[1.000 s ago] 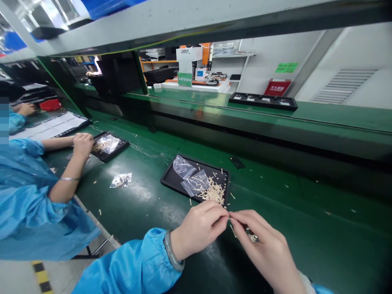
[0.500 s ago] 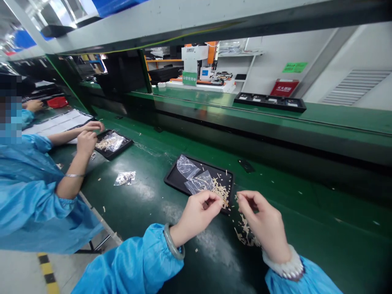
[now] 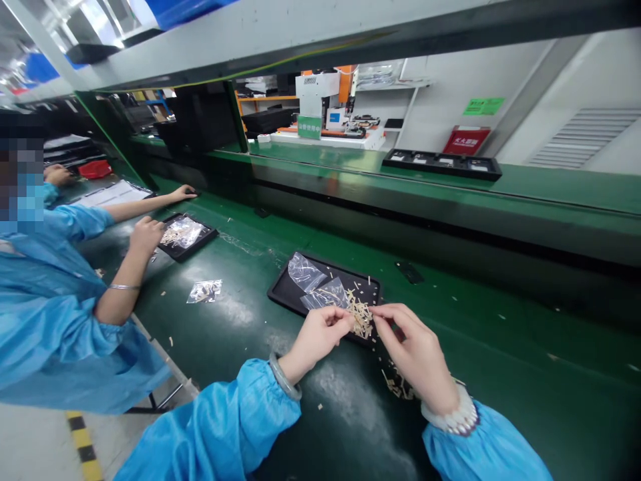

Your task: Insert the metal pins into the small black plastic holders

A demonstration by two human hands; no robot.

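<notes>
Pale strips lie in a loose heap at the right end of a black tray, just below the middle of the frame. Two clear plastic bags rest in the same tray, to the left of the heap. More strips lie in a second pile on the tabletop, below and to the right of the tray, partly hidden by the right hand.

The left hand is at the tray's near edge, its grip narrowed to a pinch of thumb and forefinger beside the heap. The right hand's grip is also drawn to a narrow pinch, at the tray's right end. Whether either has hold of a strip cannot be told at this size. A grey bangle circles the left wrist and a pale band the right.

A dark flat piece lies to the right of the tray, and a small clear packet to its left. At the left of the frame, a co-worker's hand is beside a smaller black tray. In the upper right, a long tray sits on a green ledge.
</notes>
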